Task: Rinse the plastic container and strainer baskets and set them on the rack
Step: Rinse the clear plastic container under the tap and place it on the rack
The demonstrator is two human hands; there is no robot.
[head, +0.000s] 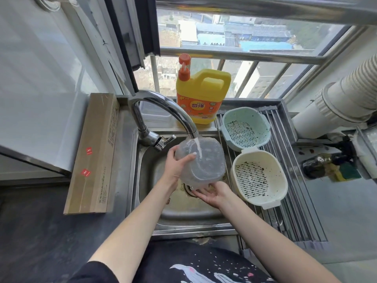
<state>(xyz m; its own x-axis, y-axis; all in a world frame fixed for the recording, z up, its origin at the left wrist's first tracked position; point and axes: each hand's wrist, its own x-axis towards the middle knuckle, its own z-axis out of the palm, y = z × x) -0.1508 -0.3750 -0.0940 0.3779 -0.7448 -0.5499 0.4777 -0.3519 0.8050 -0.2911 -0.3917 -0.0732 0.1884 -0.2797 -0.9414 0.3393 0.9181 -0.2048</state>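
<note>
Left hand (177, 164) grips the clear rounded-square plastic container (202, 162) by its upper left rim, thumb inside. Right hand (214, 194) cups it from below, palm up, fingers loosely spread. Container sits over the steel sink (183, 211), tilted, mouth facing up toward the tap stream (198, 147).

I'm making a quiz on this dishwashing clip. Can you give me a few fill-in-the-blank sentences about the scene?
1. Water from the faucet runs into the clear container, held over the ____.
2. The green basket and the white basket sit on the ____.
3. The yellow bottle has a cap coloured ____.
4. The left hand grips the container; the right hand supports it from ____.

Missing words: sink; rack; orange; below
</note>
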